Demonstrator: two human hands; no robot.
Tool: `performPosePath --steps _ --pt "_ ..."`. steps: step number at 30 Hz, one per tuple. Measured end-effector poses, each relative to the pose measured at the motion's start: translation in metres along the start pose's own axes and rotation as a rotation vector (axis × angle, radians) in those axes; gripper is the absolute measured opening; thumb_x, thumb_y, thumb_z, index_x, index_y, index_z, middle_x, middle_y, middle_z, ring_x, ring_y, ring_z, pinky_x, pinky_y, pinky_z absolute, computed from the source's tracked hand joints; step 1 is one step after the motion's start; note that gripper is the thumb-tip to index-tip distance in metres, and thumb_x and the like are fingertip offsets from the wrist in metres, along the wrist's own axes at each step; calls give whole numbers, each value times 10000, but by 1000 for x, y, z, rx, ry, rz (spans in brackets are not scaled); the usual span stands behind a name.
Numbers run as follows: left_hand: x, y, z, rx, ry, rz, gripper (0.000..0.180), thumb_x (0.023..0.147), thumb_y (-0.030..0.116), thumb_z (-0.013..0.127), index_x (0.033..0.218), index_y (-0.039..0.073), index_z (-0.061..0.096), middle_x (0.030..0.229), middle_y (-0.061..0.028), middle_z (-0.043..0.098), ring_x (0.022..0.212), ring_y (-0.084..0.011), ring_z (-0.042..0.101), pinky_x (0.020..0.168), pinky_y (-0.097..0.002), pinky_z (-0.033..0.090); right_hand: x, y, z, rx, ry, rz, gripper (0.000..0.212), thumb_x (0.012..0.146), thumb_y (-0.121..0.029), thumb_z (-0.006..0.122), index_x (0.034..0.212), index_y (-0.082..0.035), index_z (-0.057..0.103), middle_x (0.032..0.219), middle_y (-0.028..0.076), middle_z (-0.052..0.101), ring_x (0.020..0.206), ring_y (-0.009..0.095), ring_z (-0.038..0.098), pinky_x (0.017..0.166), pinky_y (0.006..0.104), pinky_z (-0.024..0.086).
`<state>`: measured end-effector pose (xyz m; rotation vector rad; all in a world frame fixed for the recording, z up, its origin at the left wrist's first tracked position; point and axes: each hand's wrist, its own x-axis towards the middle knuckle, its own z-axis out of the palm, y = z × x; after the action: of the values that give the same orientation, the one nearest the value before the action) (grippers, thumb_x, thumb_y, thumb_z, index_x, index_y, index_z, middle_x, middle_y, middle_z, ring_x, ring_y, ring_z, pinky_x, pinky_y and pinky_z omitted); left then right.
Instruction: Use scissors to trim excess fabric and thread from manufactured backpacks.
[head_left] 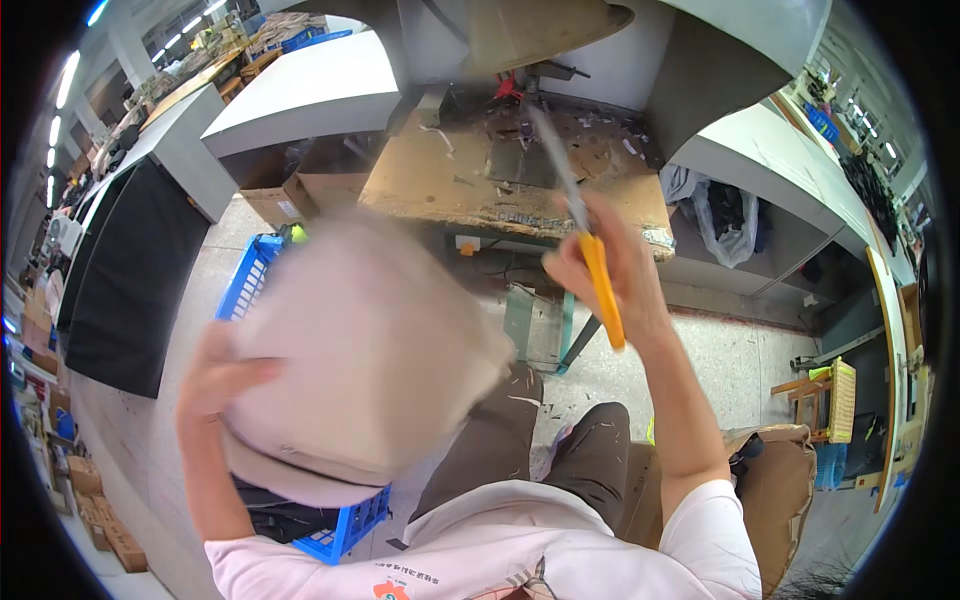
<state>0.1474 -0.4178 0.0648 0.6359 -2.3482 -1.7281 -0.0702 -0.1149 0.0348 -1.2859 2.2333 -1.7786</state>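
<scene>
On the left, my left hand (225, 375) grips the edge of a beige cloth piece (360, 340), which is broad, rounded and smeared by motion. A dark line runs along its lower edge. It hangs above a blue plastic basket (345, 530), hiding most of it. My right hand (625, 265) is closed around a yellow-handled cutting tool (597, 285), raised before the workbench with its long grey blade pointing up and away. Blur leaves me unable to tell whether it is scissors or a knife. The tool and the cloth are apart.
Ahead stands a worn wooden workbench (430, 175) strewn with scraps, a red object (508, 85) at its back. White counters (310, 90) flank it. Cardboard boxes (280, 205) sit under the left counter. A large brown carton (780, 490) is at my right, near a yellow-backed stool (842, 400).
</scene>
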Motion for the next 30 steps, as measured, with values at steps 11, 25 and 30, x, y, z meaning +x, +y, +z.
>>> performPosePath --steps 11,25,30 --pt "-85 -87 -51 -528 699 259 509 740 202 680 1138 -32 467 1083 -155 555 950 -255 566 829 -386 478 -130 28 133 985 -325 474 755 706 -173 737 1296 -87 274 1027 73 500 900 115 488 784 261 408" --pt "78 -115 78 -1217 343 466 423 801 165 611 1190 59 480 1157 -86 535 1040 -251 517 905 -416 434 -8 52 44 499 441 408 515 639 14 628 1121 29 448 775 -20 450 626 42 423 547 179 374" --pt "113 -106 101 -1343 298 400 357 841 134 552 1181 52 479 1147 -97 540 1039 -247 523 906 -423 436 28 67 25 448 459 362 538 628 9 619 1134 26 434 779 -2 465 622 46 437 546 189 375"
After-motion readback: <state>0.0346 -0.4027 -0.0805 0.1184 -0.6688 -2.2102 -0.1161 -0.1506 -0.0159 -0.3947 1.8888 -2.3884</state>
